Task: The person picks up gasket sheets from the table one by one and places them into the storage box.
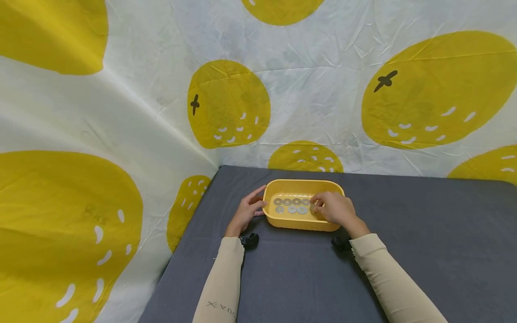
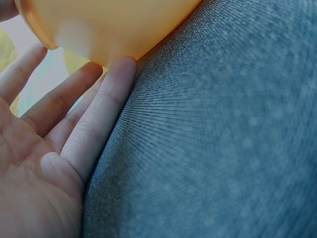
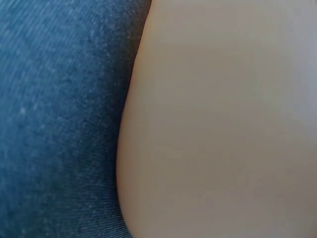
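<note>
Left hand [image 1: 245, 214], fingers straight, rests against yellow tray [image 1: 300, 185] on grey worktop [image 1: 424, 233]; right hand [image 1: 335, 208] reaches inside among washers [image 1: 291, 205], grip indeterminate.

Yellow tray [image 1: 300, 223] walls hem washers [image 1: 291, 205]; mat [image 1: 404, 251] open.
</note>
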{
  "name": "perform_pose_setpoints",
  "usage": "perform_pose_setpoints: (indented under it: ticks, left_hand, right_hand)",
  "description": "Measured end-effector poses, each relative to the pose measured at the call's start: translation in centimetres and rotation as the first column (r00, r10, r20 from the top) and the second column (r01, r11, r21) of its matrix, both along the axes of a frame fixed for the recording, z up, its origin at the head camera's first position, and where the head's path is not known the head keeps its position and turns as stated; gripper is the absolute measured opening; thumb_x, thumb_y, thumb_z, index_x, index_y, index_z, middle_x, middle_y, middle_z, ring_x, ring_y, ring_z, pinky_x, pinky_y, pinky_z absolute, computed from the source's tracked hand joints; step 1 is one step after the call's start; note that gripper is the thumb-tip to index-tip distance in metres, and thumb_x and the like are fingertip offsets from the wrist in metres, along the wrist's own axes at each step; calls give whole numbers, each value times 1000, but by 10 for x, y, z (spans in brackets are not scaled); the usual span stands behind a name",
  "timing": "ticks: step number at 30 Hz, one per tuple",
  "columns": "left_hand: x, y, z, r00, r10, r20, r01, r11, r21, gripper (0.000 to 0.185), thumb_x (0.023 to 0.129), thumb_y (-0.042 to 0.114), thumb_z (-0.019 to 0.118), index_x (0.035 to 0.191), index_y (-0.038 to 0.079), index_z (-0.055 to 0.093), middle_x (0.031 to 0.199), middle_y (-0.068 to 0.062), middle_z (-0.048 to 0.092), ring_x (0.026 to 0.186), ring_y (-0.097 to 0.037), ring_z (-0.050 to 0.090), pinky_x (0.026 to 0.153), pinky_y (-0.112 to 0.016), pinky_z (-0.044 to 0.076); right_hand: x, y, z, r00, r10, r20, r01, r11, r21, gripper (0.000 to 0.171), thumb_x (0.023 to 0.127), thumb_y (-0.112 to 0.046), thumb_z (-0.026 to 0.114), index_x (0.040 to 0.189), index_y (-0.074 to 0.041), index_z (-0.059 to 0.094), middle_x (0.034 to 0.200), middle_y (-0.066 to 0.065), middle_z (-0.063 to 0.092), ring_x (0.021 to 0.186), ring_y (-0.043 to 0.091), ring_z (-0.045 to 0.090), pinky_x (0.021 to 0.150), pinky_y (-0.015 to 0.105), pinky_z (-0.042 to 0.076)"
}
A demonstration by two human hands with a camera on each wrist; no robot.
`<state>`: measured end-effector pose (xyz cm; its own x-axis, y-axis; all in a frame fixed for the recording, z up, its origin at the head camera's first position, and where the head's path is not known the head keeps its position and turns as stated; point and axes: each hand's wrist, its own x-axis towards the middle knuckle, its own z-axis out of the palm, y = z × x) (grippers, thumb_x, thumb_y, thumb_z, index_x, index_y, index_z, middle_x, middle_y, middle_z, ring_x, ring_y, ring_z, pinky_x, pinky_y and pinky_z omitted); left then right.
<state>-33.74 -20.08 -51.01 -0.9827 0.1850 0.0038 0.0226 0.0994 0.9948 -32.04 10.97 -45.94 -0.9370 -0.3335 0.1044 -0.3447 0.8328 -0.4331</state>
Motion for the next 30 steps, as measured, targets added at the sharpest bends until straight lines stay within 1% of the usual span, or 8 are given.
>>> perform_pose_setpoints:
  ticks: [6,9,12,18,23,27,30]
  left_hand:
    - [0,1,0,1000,2,4,-2,1000,2,59,96,17,67,149,39,52,143,-11,61,124,-27,65,90,-38,62]
    - [-1,1,1,1000,-2,7,2,1000,5,58,96,18,67,148,40,53,144,-10,60,125,-28,64,90,-38,62]
    - [-1,0,1,1000,-8,9,8,1000,7,58,97,18,67,149,39,52,144,-11,60,126,-31,63,90,-38,62]
    - [-1,0,2,1000,-18,11,18,1000,5,61,98,18,67,154,33,48,147,-15,57,130,-36,60,92,-37,61]
    - [-1,0,3,1000,-17,18,17,1000,16,62,98,17,66,154,33,47,149,-17,56,132,-39,57,91,-37,62]
    - [-1,0,2,1000,-13,17,13,1000,14,61,97,16,66,152,35,49,146,-16,58,130,-37,59,90,-36,62]
    - [-2,-1,1,1000,-5,10,5,1000,11,59,96,16,67,149,37,52,143,-14,60,128,-35,61,89,-36,62]
  right_hand:
    - [0,-3,4,999,-13,36,11,999,53,22,91,-17,70,111,-19,79,100,0,78,73,12,64,51,31,44]
    - [-2,-4,5,999,-25,35,22,997,75,19,92,-19,72,110,-19,79,98,-1,78,72,12,63,52,31,45]
    - [-3,-5,5,999,-26,27,24,996,88,18,92,-21,73,109,-19,79,97,-1,78,72,12,63,53,31,45]
    - [-4,-7,2,998,-37,52,31,994,105,19,92,-24,74,109,-18,79,96,-1,77,71,12,62,52,30,44]
    - [-5,-6,1,997,-45,70,37,993,116,20,91,-25,75,110,-18,79,93,-2,76,69,12,60,52,30,44]
    - [-5,-6,1,997,-46,65,38,993,112,20,92,-26,75,110,-18,79,93,-2,76,70,12,60,53,30,44]
    - [-5,-6,1,998,-43,55,37,994,101,19,94,-25,72,110,-17,79,92,-2,76,67,12,59,52,30,43]
